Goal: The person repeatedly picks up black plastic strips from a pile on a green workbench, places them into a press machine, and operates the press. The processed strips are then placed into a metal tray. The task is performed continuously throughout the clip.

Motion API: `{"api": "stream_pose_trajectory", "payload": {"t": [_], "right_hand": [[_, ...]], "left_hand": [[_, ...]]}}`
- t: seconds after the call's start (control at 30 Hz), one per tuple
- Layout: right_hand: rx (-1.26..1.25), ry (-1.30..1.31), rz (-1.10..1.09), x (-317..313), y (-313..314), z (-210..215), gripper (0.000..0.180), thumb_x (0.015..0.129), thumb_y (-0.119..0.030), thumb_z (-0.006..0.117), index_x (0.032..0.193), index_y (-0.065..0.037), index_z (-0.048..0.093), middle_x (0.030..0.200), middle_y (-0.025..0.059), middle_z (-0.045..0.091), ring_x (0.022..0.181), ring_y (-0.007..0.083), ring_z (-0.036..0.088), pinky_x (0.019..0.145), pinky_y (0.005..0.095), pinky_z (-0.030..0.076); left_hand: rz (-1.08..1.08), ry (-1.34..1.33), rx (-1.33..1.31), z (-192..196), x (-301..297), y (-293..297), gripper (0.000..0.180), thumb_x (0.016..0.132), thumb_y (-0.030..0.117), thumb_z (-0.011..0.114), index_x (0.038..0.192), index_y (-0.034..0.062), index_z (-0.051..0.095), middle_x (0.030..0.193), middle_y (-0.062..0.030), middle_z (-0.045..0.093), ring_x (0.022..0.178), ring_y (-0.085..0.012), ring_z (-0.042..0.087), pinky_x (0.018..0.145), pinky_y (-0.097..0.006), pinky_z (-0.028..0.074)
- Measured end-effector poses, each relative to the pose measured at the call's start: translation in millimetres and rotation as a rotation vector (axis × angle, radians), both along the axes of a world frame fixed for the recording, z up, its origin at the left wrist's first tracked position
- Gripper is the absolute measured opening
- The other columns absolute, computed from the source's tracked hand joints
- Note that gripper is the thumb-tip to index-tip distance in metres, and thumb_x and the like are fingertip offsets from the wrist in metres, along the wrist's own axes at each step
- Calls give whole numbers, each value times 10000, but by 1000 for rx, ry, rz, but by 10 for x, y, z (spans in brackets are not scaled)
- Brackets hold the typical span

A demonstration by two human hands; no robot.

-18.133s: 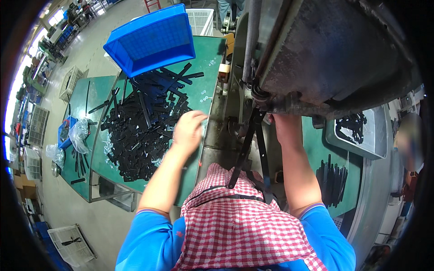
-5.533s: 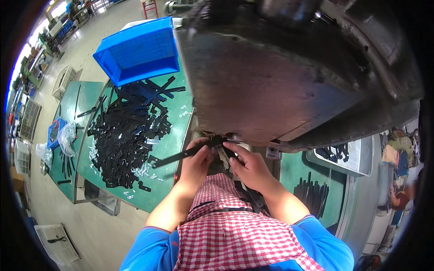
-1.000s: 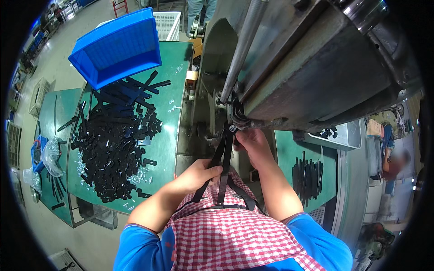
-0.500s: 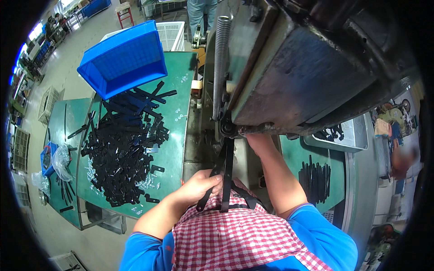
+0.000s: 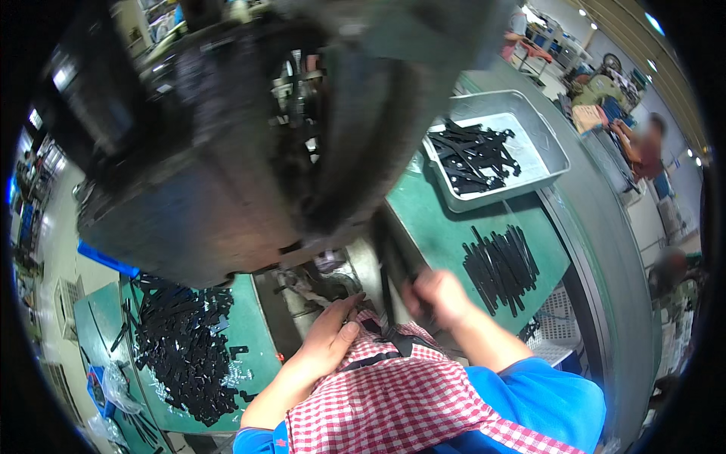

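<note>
My right hand (image 5: 440,296), smeared by motion, is closed on long black flat strips (image 5: 387,284). They hang in front of my apron, and their upper ends blur beside the machine. My left hand (image 5: 333,334) lies at the front of the red-and-white checked apron (image 5: 378,401) with its fingers stretched out; I see nothing held in it. Just beyond it is the lower part of the machine (image 5: 329,261). The dark, heavy machine head (image 5: 197,189) fills the upper left and hides much of what lies behind it.
On the left green table (image 5: 257,333) is a heap of black flat parts (image 5: 181,356) with small clear bits. To the right, a row of black strips (image 5: 501,268) lies below a grey tray (image 5: 522,197) of black strips. A person (image 5: 646,155) sits far right.
My view has swung to the right. My right hand has come out from under the machine head with the strips. The left hand has let go of the strips.
</note>
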State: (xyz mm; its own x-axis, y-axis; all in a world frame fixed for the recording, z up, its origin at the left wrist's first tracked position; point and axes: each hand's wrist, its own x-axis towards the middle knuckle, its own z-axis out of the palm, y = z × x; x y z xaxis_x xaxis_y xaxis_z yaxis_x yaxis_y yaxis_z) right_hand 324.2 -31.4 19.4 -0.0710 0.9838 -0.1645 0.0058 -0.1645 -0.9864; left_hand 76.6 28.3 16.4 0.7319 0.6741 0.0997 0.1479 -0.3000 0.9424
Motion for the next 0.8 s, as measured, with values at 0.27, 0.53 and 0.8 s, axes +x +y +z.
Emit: {"api": "stream_pose_trajectory", "payload": {"t": [0.27,0.53,0.8], "right_hand": [[17,-603,-920,2153,-321,-1029,483,915,-348,453,1255,-6,425,1212,177,504,1125,314,462,981,404,332],[-442,-1318,-383,2113,-1063,-1635,728,662,-276,755,1231,23,413,1199,233,458,1117,374,448,943,408,392],[-409,-1312,-172,2603,-1078,-1982,289,685,-125,592,892,61,513,872,270,596,863,440,570,782,454,458]], "left_hand": [[-201,118,-88,-57,749,-304,441,882,301,483,1211,8,490,1006,-175,548,945,-301,532,847,-370,407],[2,216,13,-195,777,-642,401,855,285,526,1170,37,531,1038,-204,557,972,-349,537,852,-392,425],[498,400,-5,-456,-11,-662,348,832,263,533,1071,20,600,997,-194,607,929,-325,583,833,-398,457]]}}
